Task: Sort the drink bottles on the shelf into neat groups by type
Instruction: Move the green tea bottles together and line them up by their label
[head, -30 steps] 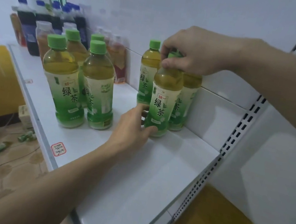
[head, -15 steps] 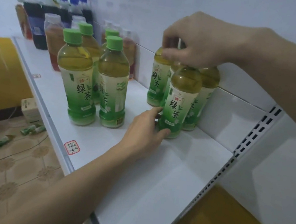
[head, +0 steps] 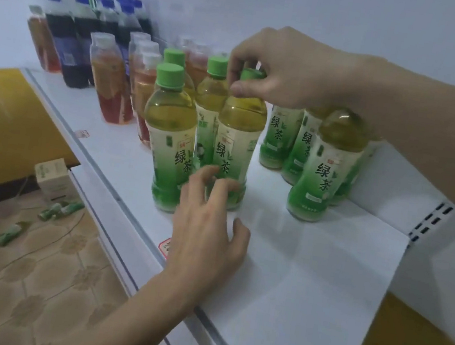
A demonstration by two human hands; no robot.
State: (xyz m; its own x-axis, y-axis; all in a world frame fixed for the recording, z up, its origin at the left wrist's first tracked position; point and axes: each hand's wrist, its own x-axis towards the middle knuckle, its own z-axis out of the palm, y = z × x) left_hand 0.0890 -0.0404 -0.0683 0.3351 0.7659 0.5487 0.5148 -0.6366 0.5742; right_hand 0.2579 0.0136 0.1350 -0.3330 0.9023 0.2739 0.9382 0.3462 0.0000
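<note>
Two fingers (head: 237, 88) of the right hand (head: 297, 70) pinch the green cap of a tea bottle (head: 238, 144), thumb in front, the rest curled over the top. Lower down, the left hand (head: 205, 237) is spread loose, its fingertips just touching that bottle's base, gripping nothing. The bottle stands upright on the shelf (head: 306, 287), pressed against three more of its kind (head: 170, 140) on its left. Well apart to the right, nearer the back wall, stands a second green tea cluster (head: 326, 175), which looks like where this one should go. Further left along the shelf are orange-red drinks (head: 112, 84) and dark, blue-capped bottles (head: 71, 42).

Full and sealed, the bottle should feel fairly heavy, with thin plastic walls that give a little and a smooth label (probably slippery). A cap pinch will steer or tilt it; for a lift, I would wrap the narrow waist below the label, or support the base with the free hand.
</note>
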